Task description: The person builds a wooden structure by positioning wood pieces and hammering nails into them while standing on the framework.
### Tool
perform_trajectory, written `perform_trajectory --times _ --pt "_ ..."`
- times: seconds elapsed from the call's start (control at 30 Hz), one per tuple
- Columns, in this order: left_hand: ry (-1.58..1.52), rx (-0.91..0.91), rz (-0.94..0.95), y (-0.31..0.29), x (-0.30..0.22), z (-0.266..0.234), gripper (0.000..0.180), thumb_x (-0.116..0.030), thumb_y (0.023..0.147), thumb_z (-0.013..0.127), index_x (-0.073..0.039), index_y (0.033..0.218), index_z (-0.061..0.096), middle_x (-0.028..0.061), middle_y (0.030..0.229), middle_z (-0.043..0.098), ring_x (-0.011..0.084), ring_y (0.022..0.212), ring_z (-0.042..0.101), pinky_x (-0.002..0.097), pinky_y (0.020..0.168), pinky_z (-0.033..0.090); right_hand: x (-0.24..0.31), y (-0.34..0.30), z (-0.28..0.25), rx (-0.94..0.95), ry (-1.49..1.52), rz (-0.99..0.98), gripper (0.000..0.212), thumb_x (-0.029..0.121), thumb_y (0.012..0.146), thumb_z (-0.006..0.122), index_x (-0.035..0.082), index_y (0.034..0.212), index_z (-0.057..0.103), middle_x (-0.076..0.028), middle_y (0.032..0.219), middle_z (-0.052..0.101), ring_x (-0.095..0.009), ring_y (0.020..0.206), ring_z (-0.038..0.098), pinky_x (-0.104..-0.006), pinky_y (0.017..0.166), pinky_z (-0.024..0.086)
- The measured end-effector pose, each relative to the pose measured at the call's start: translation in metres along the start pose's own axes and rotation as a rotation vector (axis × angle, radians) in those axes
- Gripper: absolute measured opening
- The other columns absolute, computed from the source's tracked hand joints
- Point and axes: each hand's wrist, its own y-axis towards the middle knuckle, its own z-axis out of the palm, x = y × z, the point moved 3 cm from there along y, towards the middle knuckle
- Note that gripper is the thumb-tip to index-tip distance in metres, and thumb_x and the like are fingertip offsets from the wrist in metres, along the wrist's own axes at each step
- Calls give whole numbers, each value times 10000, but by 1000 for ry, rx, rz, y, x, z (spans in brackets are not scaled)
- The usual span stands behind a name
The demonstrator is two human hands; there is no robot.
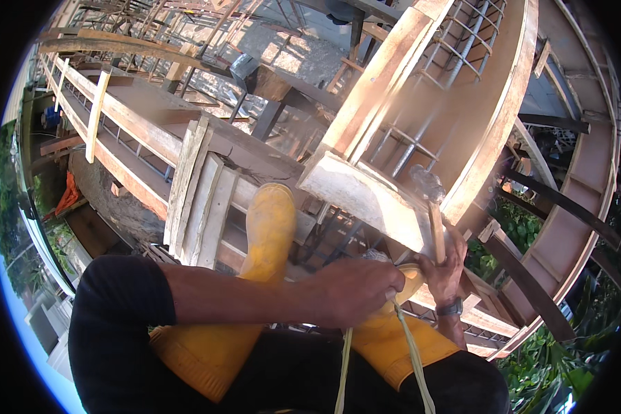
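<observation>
My left hand [355, 288] is closed in a fist in front of the yellow rubber boots. What its fingers hold, if anything, is hidden. Two pale cords [415, 353] hang in front of it, one with its end close to the thumb. A whitish object [375, 255] shows just beyond the knuckles, too covered to name. Further right, my right hand [447, 268], with a watch [450, 308] on its wrist, is closed round the wooden handle of a hammer [436, 231]. The hammer head points up beside the end board [366, 196] of a timber formwork trough.
Steel reinforcement [455, 65] runs inside the trough at upper right. Another timber form [145, 138] with bars extends to the left. One yellow boot [270, 224] is braced beside stacked boards [199, 190]. Gaps between timbers open to lower ground, and green plants [545, 369] show at lower right.
</observation>
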Motion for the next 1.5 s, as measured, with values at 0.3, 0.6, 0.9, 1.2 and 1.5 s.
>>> perform_trajectory --times 0.3,0.6,0.9,1.2,1.5 --pt "272 -579 3 30 64 -90 373 -321 978 717 -49 1172 550 128 898 600 296 767 636 440 733 513 -5 24 -41 -165 -39 38 520 139 706 869 1 1152 639 -135 1512 499 -387 1329 460 -525 1115 362" --pt "865 -234 -35 50 92 -91 440 -304 898 773 -143 1283 633 110 1061 574 323 1088 586 491 919 488 -26 111 -50 -302 -305 -33 526 172 725 858 -50 1154 647 -176 1500 515 -408 1332 473 -518 1115 388" --pt "1347 66 47 96 120 -90 362 -422 777 819 -130 982 761 31 1065 608 224 1125 560 415 983 427 -10 88 -67 -291 -239 8 374 198 882 784 -55 1109 626 -218 1481 493 -385 1325 484 -496 1067 432" --pt "1310 164 113 104 125 -97 376 -407 764 826 -126 1011 786 23 1062 620 228 1129 570 409 1002 462 31 -2 -106 493 -413 -163 423 432 867 778 71 1053 663 -136 867 686 -367 795 691 -483 675 544" --pt "1256 141 88 103 125 -100 402 -411 742 842 -123 1018 786 22 1043 626 228 1115 585 420 1037 459 48 38 -96 421 -607 -325 307 323 789 806 98 933 653 -84 757 594 -302 730 660 -461 628 519"
